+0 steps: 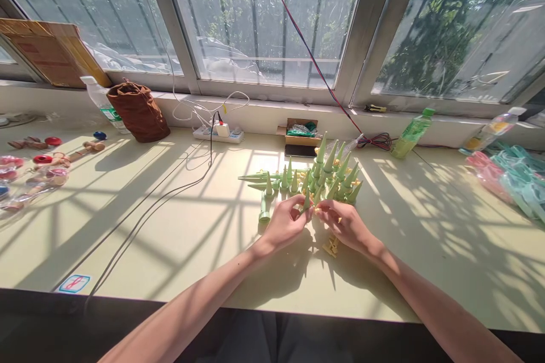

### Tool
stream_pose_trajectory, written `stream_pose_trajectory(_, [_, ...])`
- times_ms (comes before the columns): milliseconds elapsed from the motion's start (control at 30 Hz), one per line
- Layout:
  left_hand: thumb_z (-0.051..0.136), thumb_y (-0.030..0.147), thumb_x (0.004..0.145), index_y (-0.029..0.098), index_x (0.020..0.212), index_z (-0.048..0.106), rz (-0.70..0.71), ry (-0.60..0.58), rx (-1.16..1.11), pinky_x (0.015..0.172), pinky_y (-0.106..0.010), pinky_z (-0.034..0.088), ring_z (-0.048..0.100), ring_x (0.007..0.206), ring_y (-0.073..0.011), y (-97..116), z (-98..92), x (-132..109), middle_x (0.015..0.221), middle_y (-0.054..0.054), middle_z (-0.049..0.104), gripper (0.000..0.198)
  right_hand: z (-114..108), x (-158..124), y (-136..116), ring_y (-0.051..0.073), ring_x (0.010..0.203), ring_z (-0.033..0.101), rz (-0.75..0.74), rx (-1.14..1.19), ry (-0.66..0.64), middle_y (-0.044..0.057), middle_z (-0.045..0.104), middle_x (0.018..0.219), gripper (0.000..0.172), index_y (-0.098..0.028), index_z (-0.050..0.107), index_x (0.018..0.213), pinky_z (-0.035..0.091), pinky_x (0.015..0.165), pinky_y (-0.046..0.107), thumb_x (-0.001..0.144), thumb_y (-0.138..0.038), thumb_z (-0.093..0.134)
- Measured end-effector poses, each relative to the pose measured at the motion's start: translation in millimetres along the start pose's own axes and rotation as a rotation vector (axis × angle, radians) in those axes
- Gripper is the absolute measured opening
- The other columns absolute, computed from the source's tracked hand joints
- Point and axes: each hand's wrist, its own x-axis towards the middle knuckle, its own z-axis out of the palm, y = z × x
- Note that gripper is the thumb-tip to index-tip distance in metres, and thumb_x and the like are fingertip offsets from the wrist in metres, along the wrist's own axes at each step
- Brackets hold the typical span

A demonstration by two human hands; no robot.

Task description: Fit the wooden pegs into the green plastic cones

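Cones [330,173] mostly stand bunched on the table [170,227] already, a few still flat, left hand [284,226] and right hand [347,226] both pinching one cone [306,202] just in front, yellow bits [331,247] loose nearby.

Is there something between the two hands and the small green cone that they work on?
Nothing visible. The left hand and the right hand meet directly at the small green cone, at the near edge of the cone group.
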Motion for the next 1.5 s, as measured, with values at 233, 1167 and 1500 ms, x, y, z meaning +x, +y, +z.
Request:
stream_pose_trajectory(233, [0.063,0.039,0.087,0.015,0.094,0.061,-0.036,0.002,-0.051,0.037,-0.017,0.032,0.045,0.046,-0.0037,1.1,-0.4,1.7,0.09,-0.003,0.062,0.025,-2.0,1.3,-4.8,0.014,0.053,0.049,0.007,0.03,0.005,0.002,0.06,0.065,0.015,-0.018,0.061,0.095,0.041,0.054,0.029,0.095,-0.029,0.052])
stream_pose_trajectory(1167, [0.058,0.037,0.09,0.015,0.096,0.06,0.007,-0.002,0.001,0.039,-0.017,0.031,0.044,0.045,-0.0048,-1.7,-0.9,1.7,0.078,-0.001,0.059,0.023,1.9,-1.2,2.7,0.013,0.053,0.046,0.012,0.035,0.004,0.004,0.064,0.078,0.018,-0.018,0.061,0.098,0.04,0.053,0.028,0.095,-0.034,0.054])
stream_pose_trajectory(1500, [0.055,0.031,0.09,0.013,0.095,0.063,0.099,0.024,0.162,0.044,-0.019,0.032,0.04,0.049,-0.0063,-3.0,-2.2,0.2,0.073,0.0,0.057,0.02,0.8,-0.9,3.4,0.014,0.06,0.05,0.031,0.06,-0.025,0.003,0.061,0.074,0.021,-0.018,0.061,0.089,0.041,0.058,0.028,0.097,-0.035,0.051])
